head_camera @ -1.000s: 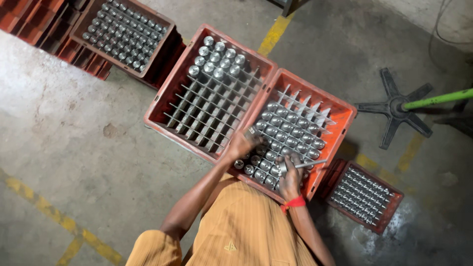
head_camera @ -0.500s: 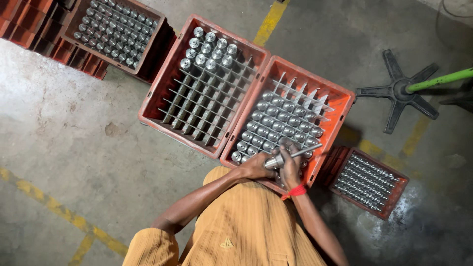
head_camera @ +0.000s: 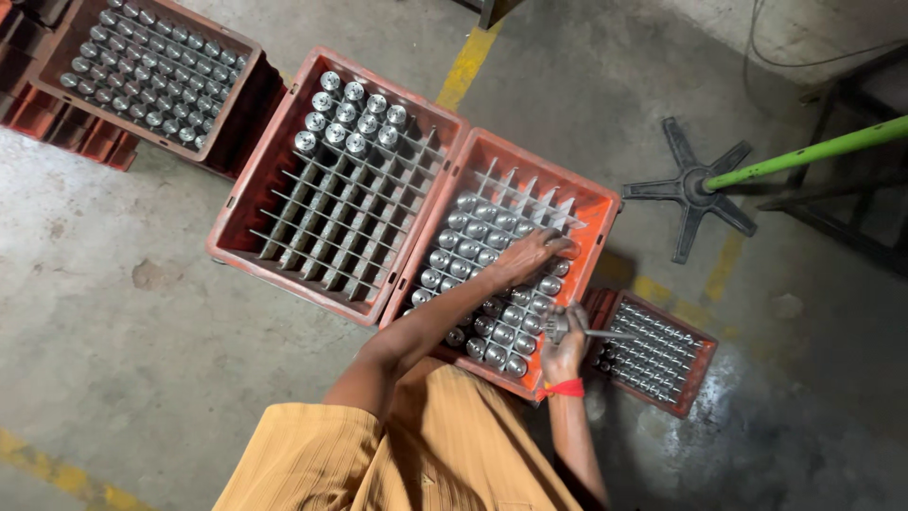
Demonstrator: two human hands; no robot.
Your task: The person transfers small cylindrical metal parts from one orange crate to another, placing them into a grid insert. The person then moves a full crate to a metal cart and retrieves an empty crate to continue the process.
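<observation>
Two orange plastic crates with grid dividers sit side by side on the floor. My left hand rests its fingers on shiny metal cylinders at one o'clock; my right hand, fingers clamped, grips a slim metal part at three o'clock.

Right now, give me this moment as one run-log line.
left hand: reaching into orange crate, on metal cylinders | right hand: holding metal tool | red crate: mostly empty dividers, cylinders along far rows
</observation>
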